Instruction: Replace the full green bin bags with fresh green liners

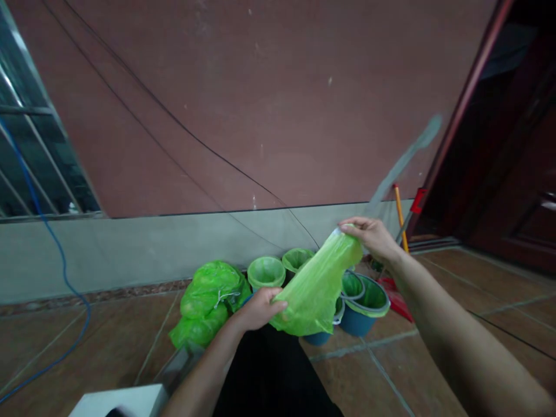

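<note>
A thin green plastic trash bag (pixel 315 286) is stretched on a slant between my hands, its right end higher. My left hand (pixel 259 308) is closed on its lower left edge. Up at the right, my right hand (pixel 370 234) pinches the bag's top corner near a whitish strip. Behind and below the bag stand several small bins with green liners, among them a pale green bin (pixel 266 273) and a blue bin (pixel 365 307) with a grey rim. The bag hides part of this group. Filled green bags (pixel 208 295), one with a white tie, lie left of the bins.
A red dustpan (pixel 396 298) and an orange-yellow handle (pixel 400 217) lean near the dark doorway on the right. A blue hose (pixel 64 266) runs down the left side. At the bottom left is a white box-like surface (pixel 125 401). The wall (pixel 269 104) rises behind the bins.
</note>
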`<state>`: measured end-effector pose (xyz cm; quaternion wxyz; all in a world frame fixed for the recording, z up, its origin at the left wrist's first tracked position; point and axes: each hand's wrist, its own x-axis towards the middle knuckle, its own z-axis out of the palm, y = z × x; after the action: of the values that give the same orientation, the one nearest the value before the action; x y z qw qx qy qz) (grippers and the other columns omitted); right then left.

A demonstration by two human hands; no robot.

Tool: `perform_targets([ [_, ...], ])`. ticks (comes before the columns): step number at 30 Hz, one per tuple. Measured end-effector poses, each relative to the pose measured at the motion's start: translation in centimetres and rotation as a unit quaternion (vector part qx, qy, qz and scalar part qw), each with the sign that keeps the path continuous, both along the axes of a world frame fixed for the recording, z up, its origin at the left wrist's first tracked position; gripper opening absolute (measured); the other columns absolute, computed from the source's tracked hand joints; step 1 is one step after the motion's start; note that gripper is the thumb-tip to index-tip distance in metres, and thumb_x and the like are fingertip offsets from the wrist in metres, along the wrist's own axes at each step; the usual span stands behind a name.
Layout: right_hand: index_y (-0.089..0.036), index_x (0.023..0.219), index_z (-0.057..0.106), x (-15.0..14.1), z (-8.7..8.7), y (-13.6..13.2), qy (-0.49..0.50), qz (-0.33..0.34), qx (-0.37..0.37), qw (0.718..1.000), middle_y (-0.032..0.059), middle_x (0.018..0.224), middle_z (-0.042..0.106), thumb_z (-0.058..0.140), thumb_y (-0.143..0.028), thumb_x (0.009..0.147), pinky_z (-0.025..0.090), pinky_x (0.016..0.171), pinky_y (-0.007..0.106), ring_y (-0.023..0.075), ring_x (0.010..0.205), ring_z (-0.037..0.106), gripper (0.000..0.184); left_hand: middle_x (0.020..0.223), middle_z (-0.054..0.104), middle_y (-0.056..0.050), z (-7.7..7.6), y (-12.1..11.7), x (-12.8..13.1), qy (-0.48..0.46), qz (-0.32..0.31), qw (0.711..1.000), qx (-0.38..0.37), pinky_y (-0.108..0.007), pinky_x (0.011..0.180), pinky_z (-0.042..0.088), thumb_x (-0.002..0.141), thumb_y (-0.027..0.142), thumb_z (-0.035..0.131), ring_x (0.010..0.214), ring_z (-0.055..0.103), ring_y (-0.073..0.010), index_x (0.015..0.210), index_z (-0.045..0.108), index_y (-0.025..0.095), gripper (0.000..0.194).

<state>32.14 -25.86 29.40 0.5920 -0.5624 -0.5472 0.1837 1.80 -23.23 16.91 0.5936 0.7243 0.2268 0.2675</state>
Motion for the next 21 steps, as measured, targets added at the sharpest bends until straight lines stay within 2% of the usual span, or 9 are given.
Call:
perform_targets([
  [3,-0.014,0.081,0.070,4.2,0.1,0.0,0.005,-0.082,0.029,0.996,0.0068,0.073,0.067,0.073,-0.046,0.067,0.041,0.059,0.029,0.0130,0.060,0.054,0.035,0.074,0.070,-0.003,0.6,0.4,-0.6,0.023,0.003,0.999,0.028,-0.022,0.061,0.047,0.080,0.036,0.064,0.065,0.061,-0.0156,0.078,0.071,0.015,0.022],
  [5,-0.010,0.086,0.070,5.3,0.2,-0.4,-0.066,-0.168,0.000,0.984,0.0125,0.078,0.068,0.066,-0.043,0.076,0.042,0.065,0.033,0.0170,0.067,0.058,0.034,0.072,0.069,-0.003,1.2,0.7,-0.7,0.024,0.014,0.998,0.048,-0.021,0.061,0.046,0.080,0.037,0.064,0.064,0.060,-0.0145,0.075,0.071,0.015,0.024],
  [7,-0.008,0.096,0.069,4.3,0.4,-1.1,-0.200,-0.270,-0.014,0.942,0.0184,0.090,0.068,0.060,-0.038,0.082,0.043,0.075,0.040,0.0255,0.083,0.062,0.034,0.070,0.068,-0.002,1.9,1.0,-0.4,0.024,0.017,0.998,0.054,-0.021,0.059,0.046,0.080,0.040,0.064,0.062,0.059,-0.0134,0.074,0.069,0.015,0.026],
  [9,-0.010,0.110,0.066,1.1,0.4,-2.1,-0.342,-0.298,0.028,0.891,0.0211,0.107,0.066,0.059,-0.035,0.084,0.041,0.088,0.048,0.0333,0.103,0.058,0.037,0.069,0.066,-0.002,2.7,1.2,0.3,0.023,0.006,0.999,0.048,-0.022,0.057,0.047,0.081,0.043,0.062,0.059,0.058,-0.0126,0.075,0.066,0.014,0.030],
  [11,-0.015,0.120,0.060,-3.1,0.2,-3.0,-0.432,-0.130,0.076,0.889,0.0175,0.117,0.063,0.056,-0.036,0.087,0.041,0.095,0.048,0.0313,0.112,0.055,0.039,0.069,0.064,-0.001,3.4,1.3,1.2,0.021,-0.016,0.998,0.052,-0.023,0.056,0.047,0.082,0.045,0.060,0.058,0.058,-0.0121,0.076,0.064,0.014,0.031],
  [13,-0.019,0.123,0.058,-6.9,-0.3,-3.5,-0.487,0.100,0.046,0.866,0.0129,0.119,0.063,0.053,-0.038,0.090,0.042,0.097,0.043,0.0263,0.114,0.055,0.039,0.068,0.062,0.000,4.1,1.3,2.2,0.027,-0.034,0.996,0.080,-0.023,0.057,0.046,0.084,0.044,0.058,0.058,0.057,-0.0115,0.078,0.063,0.015,0.030],
  [14,-0.020,0.123,0.057,-8.2,-0.6,-3.6,-0.496,0.177,0.018,0.850,0.0115,0.117,0.064,0.052,-0.039,0.090,0.042,0.096,0.040,0.0246,0.111,0.056,0.039,0.068,0.060,0.001,4.4,1.3,2.6,0.035,-0.039,0.994,0.100,-0.022,0.057,0.045,0.084,0.043,0.058,0.058,0.056,-0.0112,0.079,0.063,0.015,0.029],
  [16,-0.019,0.118,0.060,-9.7,-0.9,-3.7,-0.489,0.245,-0.052,0.835,0.0091,0.106,0.067,0.051,-0.043,0.091,0.045,0.086,0.035,0.0215,0.096,0.060,0.038,0.066,0.056,0.002,4.8,1.2,3.2,0.055,-0.050,0.986,0.149,-0.022,0.057,0.043,0.085,0.040,0.056,0.059,0.053,-0.0105,0.079,0.063,0.015,0.027],
  [21,-0.018,0.108,0.064,-8.7,-0.6,-4.1,-0.473,0.268,-0.162,0.823,0.0006,0.080,0.065,0.055,-0.038,0.088,0.037,0.061,0.024,0.0133,0.068,0.055,0.029,0.068,0.050,0.004,5.5,0.2,3.7,0.072,-0.110,0.961,0.244,-0.020,0.058,0.038,0.090,0.034,0.048,0.062,0.047,-0.0086,0.079,0.062,0.016,0.026],
])
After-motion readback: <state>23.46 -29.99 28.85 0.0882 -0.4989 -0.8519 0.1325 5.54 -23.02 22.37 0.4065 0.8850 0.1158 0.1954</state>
